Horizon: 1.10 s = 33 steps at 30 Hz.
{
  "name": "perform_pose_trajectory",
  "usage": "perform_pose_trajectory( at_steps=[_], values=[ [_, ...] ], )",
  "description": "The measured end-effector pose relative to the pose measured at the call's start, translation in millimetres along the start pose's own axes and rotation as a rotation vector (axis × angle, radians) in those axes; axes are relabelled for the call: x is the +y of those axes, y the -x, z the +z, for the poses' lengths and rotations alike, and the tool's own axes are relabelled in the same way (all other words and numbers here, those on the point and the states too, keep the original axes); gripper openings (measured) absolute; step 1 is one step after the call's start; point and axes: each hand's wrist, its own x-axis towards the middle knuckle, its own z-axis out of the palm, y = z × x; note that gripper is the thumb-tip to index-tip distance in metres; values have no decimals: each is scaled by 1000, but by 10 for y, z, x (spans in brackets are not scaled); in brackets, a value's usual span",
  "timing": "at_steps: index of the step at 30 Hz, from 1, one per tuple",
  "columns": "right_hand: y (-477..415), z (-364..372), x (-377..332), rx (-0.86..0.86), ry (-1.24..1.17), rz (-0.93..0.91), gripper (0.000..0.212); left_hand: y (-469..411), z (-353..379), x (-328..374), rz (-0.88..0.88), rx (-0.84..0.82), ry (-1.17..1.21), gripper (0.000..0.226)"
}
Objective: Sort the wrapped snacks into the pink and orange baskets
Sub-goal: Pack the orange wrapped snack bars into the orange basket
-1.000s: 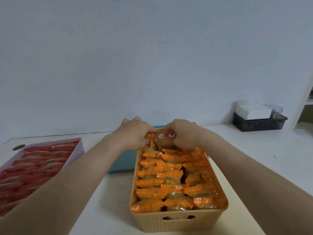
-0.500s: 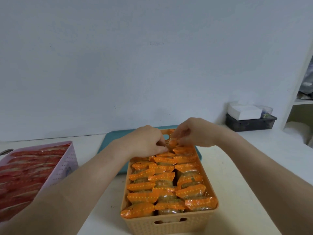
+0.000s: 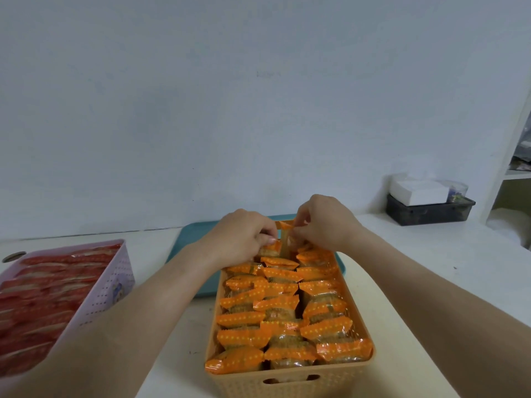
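Observation:
The orange basket [image 3: 290, 382] stands in front of me, packed with several rows of orange-wrapped snacks [image 3: 283, 304]. Both hands work at its far end. My left hand [image 3: 241, 239] pinches an orange-wrapped snack [image 3: 271, 249] in the back row. My right hand [image 3: 324, 222] pinches the crimped top of an upright orange snack [image 3: 287, 232] beside it. The pink basket [image 3: 97, 297] sits at the left, filled with red-wrapped snacks [image 3: 48, 282]; its near part is cut off by the frame.
A teal tray [image 3: 189, 239] lies behind the orange basket, partly under it. At the back right stands a dark bin [image 3: 428, 212] with a white box [image 3: 416, 191] on it, next to a white shelf unit [image 3: 514, 156]. A wall runs close behind the white table [image 3: 402, 254].
Both hands stayed at the basket's far end, shifting among the back-row snacks. The right hand now lifts an upright snack by its top. The view has shifted slightly.

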Motion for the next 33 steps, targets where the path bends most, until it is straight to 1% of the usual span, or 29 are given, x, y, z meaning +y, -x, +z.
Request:
perform_pose_trajectory(
  at_steps=[5,10,12,15,18,20,22,23,25,26,27,28,29,30,32,33],
  values=[
    [-37,-123,-74,99,-25,-41,9,27,-100,15,20,107,-16,15],
    [-20,-178,-147,161,38,-111,10,50,-189,14,-3,230,85,14],
    [7,-151,-158,214,-15,-127,10,46,-148,57,7,222,87,15],
    [45,-110,-155,295,-96,-164,12,19,-35,82,20,135,71,17],
    [53,-116,-178,321,-119,-221,13,-7,23,67,31,116,11,19],
    [54,-97,-191,239,-71,-218,11,-9,71,81,62,38,-62,18],
    [42,-23,-188,53,45,-180,9,10,119,72,68,-4,-39,17],
    [43,16,-185,-43,119,-168,11,18,109,70,57,21,4,16],
    [47,74,-173,-173,191,-168,21,33,53,60,35,162,76,14],
    [52,67,-168,-191,193,-166,27,39,18,65,36,257,84,13],
    [50,40,-165,-172,188,-158,30,45,-6,67,54,327,74,15],
    [43,10,-143,-121,179,-140,31,48,-17,74,80,337,55,22],
    [36,-7,-108,-64,175,-118,29,60,3,70,94,266,35,33],
    [30,-22,-59,-34,179,-94,27,71,41,64,100,150,4,42],
    [46,-35,13,-83,176,-75,25,78,148,28,97,-88,-153,54],
    [62,-28,29,-112,162,-81,25,83,190,6,85,-157,-233,59]
  ],
)
